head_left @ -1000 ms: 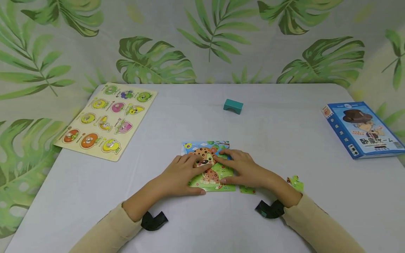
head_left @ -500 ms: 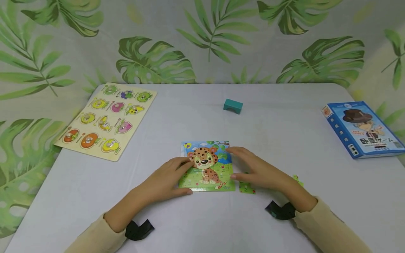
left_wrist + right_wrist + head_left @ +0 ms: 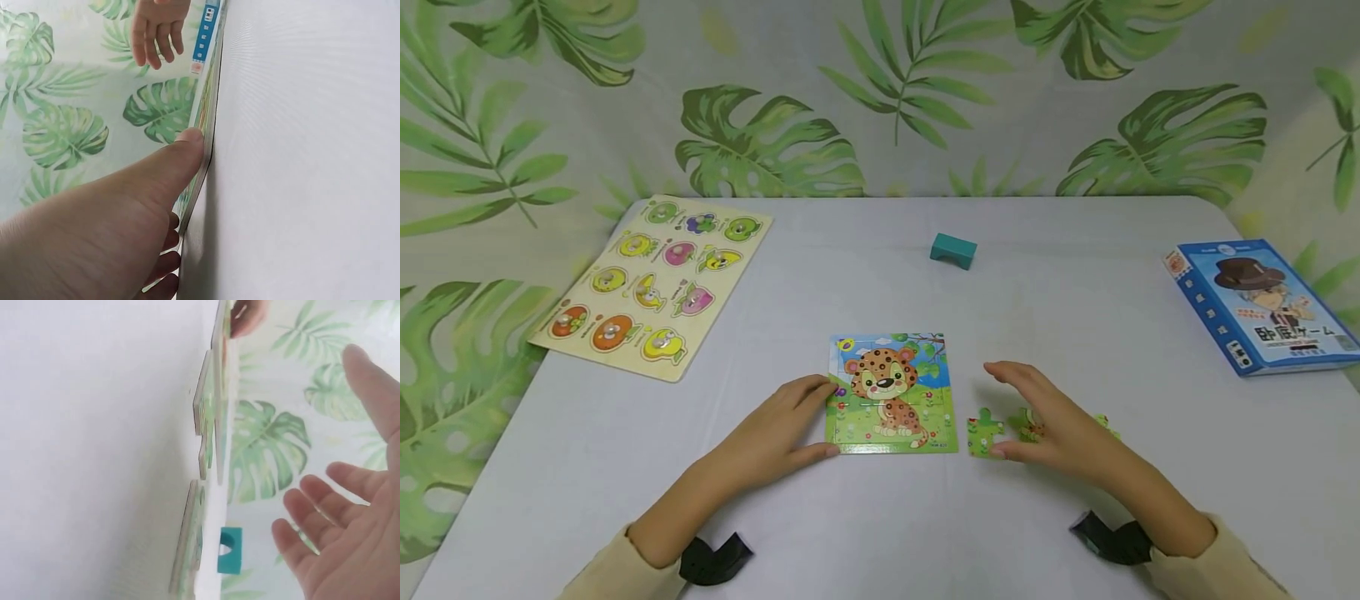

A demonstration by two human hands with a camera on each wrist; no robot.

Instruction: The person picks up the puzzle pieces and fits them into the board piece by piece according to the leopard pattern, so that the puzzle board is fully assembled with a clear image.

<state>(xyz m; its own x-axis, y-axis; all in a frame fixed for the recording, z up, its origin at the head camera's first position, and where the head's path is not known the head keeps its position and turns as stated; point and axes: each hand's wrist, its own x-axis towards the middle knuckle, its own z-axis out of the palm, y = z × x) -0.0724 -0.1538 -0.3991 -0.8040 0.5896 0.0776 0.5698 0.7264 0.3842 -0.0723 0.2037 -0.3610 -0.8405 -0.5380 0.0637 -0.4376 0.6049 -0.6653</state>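
Note:
A leopard jigsaw puzzle lies flat in its frame at the middle of the table. My left hand rests at its left side, thumb by the lower left corner and fingertips at the left edge; the left wrist view shows the thumb along the board's thin edge. Right of the board, my right hand hovers over loose puzzle pieces with thumb and fingers spread, nothing between them. One green piece lies by its thumb. Another piece is partly hidden by the hand, and a third shows behind the wrist.
A wooden fruit puzzle board lies at the left back. A teal arch block stands at the back middle, and a blue game box at the right. Leaf-print cloth hangs behind the white table.
Both hands lay over the leopard puzzle; the left has drawn back to its left edge. The right has moved off rightward above the loose pieces, uncovering the picture.

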